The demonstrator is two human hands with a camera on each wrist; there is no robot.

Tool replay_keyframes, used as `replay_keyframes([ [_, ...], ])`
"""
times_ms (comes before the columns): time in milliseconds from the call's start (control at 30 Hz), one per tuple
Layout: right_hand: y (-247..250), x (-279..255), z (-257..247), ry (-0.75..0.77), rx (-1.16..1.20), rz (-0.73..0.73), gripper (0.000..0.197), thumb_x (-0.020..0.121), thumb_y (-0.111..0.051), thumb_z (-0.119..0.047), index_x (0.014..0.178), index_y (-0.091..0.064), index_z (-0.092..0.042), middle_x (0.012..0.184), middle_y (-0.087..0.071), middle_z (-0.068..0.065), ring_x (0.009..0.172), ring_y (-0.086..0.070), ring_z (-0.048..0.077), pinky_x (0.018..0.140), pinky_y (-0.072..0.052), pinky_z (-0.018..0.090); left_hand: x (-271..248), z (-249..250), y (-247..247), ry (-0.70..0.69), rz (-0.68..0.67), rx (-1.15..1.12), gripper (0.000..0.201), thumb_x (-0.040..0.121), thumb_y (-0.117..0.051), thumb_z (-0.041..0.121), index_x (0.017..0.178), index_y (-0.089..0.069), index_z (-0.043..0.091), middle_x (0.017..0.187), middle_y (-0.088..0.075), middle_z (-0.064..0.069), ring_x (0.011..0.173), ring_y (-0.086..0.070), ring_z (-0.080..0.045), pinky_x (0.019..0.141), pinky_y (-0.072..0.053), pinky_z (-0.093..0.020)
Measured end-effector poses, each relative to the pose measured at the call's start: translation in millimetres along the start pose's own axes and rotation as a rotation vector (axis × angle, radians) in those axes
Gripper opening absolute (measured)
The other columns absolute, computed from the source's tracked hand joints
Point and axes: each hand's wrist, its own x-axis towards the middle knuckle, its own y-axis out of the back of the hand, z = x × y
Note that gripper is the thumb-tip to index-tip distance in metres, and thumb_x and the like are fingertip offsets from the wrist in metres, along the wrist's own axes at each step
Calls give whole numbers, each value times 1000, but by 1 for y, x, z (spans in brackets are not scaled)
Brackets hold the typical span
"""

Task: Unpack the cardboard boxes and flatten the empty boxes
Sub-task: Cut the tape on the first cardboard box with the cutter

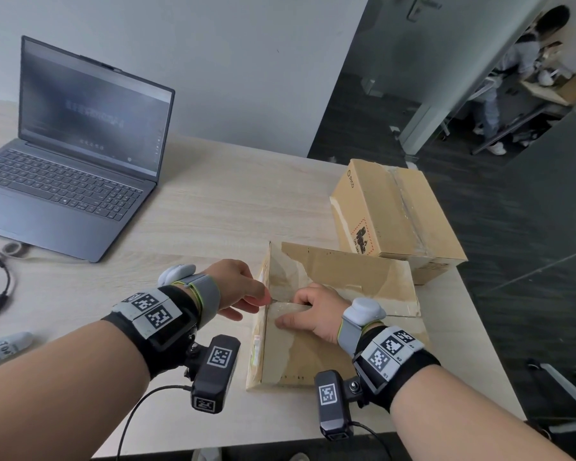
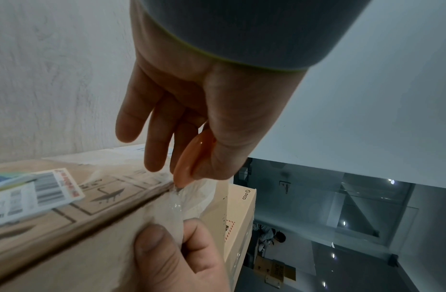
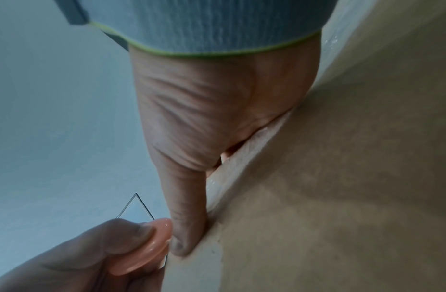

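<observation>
On near box [image 1: 330, 354]: left hand [image 1: 236, 287] pinches orange cutter [image 2: 191, 158] at tape; right hand [image 1: 316, 314] fingers curled over flap.

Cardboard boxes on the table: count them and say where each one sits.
2. The near cardboard box lies in front of the person, with the left hand and right hand on it. The sealed PICO box stands behind it, toward the table's right edge. None seems hidden.

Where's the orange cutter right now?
The small orange plastic cutter is pinched in the left hand, its tip at the taped seam of the near brown cardboard box, beside the right hand.
</observation>
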Motion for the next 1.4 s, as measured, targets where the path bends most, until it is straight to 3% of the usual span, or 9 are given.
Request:
replay_keyframes([
  [200, 0, 1, 1, 4, 26, -4, 47, 64, -82, -64, 65, -55, -26, 93, -53, -4, 87, -52, 18, 72, -42, 33, 3, 8, -2, -8, -25, 89, 26, 79, -81, 18, 92, -60, 11, 80, -79, -1, 77, -77, -11, 73, -63, -35],
  [400, -2, 3, 4, 6, 26, -4, 50, 59, -79, -69, 65, -54, -26, 95, -54, -3, 91, -52, 17, 75, -43, 33, 2, 3, 5, 16, -45, 37, 24, 80, -80, 14, 89, -58, 11, 83, -79, -6, 81, -78, -16, 82, -63, -41],
  [800, -4, 6, 8, 12, 35, -13, 54, 52, -73, -76, 62, -52, -27, 94, -54, -3, 89, -52, 17, 74, -41, 34, -5, -10, 3, 18, -63, 4, 25, 82, -80, 16, 89, -56, 11, 83, -80, -4, 80, -78, -15, 66, -57, -30],
  [1067, -2, 6, 8, -2, 52, -24, 55, 49, -72, -76, 60, -49, -27, 91, -52, -2, 83, -50, 17, 69, -39, 32, -7, -11, 8, -44, 18, -215, 28, 83, -80, 25, 88, -55, 15, 92, -80, -2, 88, -77, -13, 72, -55, -32],
  [1267, -4, 5, 6, -7, 51, -4, 53, 53, -76, -73, 60, -50, -27, 94, -54, 0, 88, -53, 19, 74, -44, 34, -6, -4, -4, -93, 100, -50, 31, 78, -85, 27, 88, -60, 11, 82, -79, -1, 81, -77, -11, 72, -64, -35],
  [1400, -3, 4, 5, 0, 34, 0, 51, 58, -79, -68, 59, -50, -27, 92, -53, -2, 90, -53, 20, 76, -44, 35, -7, -2, -3, -80, 70, 42, 29, 80, -83, 25, 87, -58, 13, 77, -79, 3, 77, -77, -10, 70, -63, -32],
])
